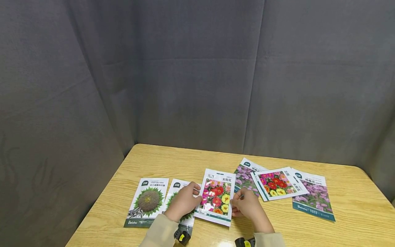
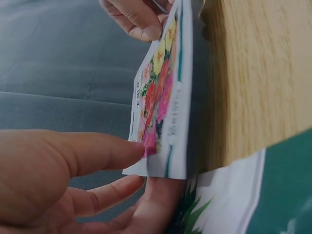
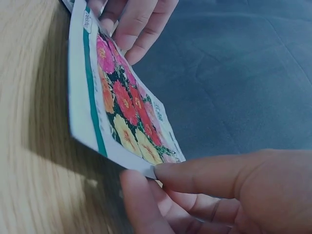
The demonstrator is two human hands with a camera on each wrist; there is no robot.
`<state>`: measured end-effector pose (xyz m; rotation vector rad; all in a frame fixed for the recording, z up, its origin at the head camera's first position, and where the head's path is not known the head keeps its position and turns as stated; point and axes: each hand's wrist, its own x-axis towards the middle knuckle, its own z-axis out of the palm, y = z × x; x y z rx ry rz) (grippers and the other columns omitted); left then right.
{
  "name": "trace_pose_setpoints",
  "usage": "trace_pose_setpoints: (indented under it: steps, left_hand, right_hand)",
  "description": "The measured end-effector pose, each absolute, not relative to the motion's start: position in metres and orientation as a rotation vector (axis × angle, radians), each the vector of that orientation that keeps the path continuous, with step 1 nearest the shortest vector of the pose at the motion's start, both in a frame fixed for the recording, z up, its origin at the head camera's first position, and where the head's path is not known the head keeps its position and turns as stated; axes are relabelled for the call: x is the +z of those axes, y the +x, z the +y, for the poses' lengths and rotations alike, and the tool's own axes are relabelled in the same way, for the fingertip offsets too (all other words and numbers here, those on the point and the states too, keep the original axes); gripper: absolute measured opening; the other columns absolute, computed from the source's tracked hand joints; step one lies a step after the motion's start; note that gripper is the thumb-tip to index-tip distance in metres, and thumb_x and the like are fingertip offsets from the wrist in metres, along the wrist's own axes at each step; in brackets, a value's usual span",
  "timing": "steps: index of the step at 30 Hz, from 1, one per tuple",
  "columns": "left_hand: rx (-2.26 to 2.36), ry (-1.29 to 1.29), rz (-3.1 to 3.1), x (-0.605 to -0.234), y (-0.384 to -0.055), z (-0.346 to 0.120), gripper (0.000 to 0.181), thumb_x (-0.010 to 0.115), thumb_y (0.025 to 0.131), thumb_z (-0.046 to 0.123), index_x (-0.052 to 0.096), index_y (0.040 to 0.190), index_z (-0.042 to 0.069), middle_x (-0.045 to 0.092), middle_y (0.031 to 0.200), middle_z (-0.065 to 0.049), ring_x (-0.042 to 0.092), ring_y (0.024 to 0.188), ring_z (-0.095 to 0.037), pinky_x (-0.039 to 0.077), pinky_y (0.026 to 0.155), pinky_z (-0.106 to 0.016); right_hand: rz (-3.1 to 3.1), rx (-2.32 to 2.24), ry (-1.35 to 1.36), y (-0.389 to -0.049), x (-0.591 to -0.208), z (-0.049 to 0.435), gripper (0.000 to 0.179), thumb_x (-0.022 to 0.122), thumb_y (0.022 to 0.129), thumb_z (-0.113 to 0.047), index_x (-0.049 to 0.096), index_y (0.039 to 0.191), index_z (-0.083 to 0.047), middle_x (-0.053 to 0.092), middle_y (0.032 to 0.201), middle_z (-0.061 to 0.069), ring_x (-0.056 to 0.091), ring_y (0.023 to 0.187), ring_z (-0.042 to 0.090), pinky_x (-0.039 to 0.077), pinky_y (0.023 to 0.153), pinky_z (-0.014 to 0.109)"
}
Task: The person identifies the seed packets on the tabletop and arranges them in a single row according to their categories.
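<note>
Both hands hold one seed packet (image 1: 217,197) printed with red, yellow and pink flowers, its face turned up. My left hand (image 1: 185,201) pinches its left edge, thumb on the printed face and fingers behind, as the left wrist view shows. At the opposite edge, my right hand (image 1: 248,206) pinches the packet (image 3: 126,107) between thumb and fingers. A shadow falls on the wood beneath it. Under the left hand and forearm lies a sunflower seed packet (image 1: 187,222), partly covered. Another sunflower packet (image 1: 148,200) lies flat to its left.
To the right, a second red-and-yellow flower packet (image 1: 279,184) lies slantwise across two purple-flower packets, one on the left (image 1: 245,175) and one on the right (image 1: 318,195). They rest on a wooden table (image 1: 185,157). Grey curtains (image 1: 197,85) hang behind and to the left.
</note>
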<state>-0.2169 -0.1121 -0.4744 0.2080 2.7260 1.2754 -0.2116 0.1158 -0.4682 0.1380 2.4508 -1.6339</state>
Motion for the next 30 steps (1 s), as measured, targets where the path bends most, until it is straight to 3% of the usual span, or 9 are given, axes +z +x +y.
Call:
trace_pose_setpoints:
  steps: [6,15,20,24,30]
  left_hand:
    - [1.240,0.234,2.763,-0.473,-0.216,-0.112,0.028,0.069,0.095,0.015,0.061,0.118,0.002,0.066,0.108,-0.012,0.065,0.093,-0.028,0.053,0.077,-0.048]
    - [1.298,0.267,2.701,-0.471,-0.211,-0.113,0.018,0.062,0.098,0.010,0.059,0.112,-0.001,0.065,0.076,-0.001,0.057,0.052,-0.014,0.044,0.053,-0.031]
    - [1.292,0.244,2.663,-0.469,-0.208,-0.114,0.006,0.062,0.098,0.008,0.059,0.098,0.003,0.062,0.066,-0.003,0.058,0.048,-0.017,0.044,0.048,-0.029]
    - [1.223,0.253,2.673,-0.467,-0.207,-0.114,0.013,0.065,0.097,0.006,0.057,0.087,0.007,0.061,0.060,-0.005,0.060,0.046,-0.017,0.048,0.048,-0.029]
    - [1.191,0.276,2.682,-0.468,-0.205,-0.114,0.018,0.066,0.095,0.002,0.055,0.083,0.008,0.059,0.058,-0.004,0.058,0.045,-0.015,0.048,0.045,-0.029]
  right_hand:
    - [2.428,-1.640,0.161,-0.213,-0.468,0.115,0.013,0.065,0.091,0.007,0.052,0.088,0.004,0.060,0.075,0.018,0.065,0.057,0.022,0.060,0.057,0.036]
    - [2.400,-1.568,0.130,-0.212,-0.467,0.120,0.013,0.066,0.091,0.006,0.055,0.085,0.003,0.062,0.075,0.018,0.064,0.057,0.021,0.060,0.056,0.035]
    - [2.344,-1.511,0.076,-0.208,-0.465,0.124,0.014,0.067,0.090,0.005,0.055,0.084,0.003,0.062,0.078,0.017,0.064,0.058,0.020,0.060,0.058,0.034]
    - [2.312,-1.489,0.043,-0.206,-0.466,0.127,0.014,0.067,0.090,0.005,0.055,0.083,0.002,0.062,0.076,0.016,0.064,0.057,0.020,0.060,0.057,0.034]
    - [2.271,-1.470,-0.027,-0.205,-0.468,0.130,0.013,0.066,0.090,0.005,0.057,0.082,0.003,0.063,0.075,0.015,0.064,0.055,0.018,0.060,0.056,0.033]
